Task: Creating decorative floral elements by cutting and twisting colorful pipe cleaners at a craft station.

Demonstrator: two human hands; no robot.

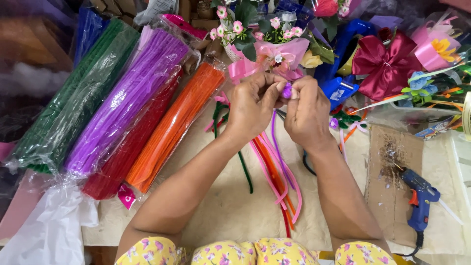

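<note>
left hand [252, 104] and right hand [306, 114] pinch a purple pipe cleaner [286, 90] coil above the table [230, 206] | fingers closed on it | looks light, soft, bendy | best held near the curled tip, tail dangling

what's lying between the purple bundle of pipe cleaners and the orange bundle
In the head view, a red pipe cleaner bundle lies between the purple bundle and the orange bundle, partly tucked under the purple one.
</note>
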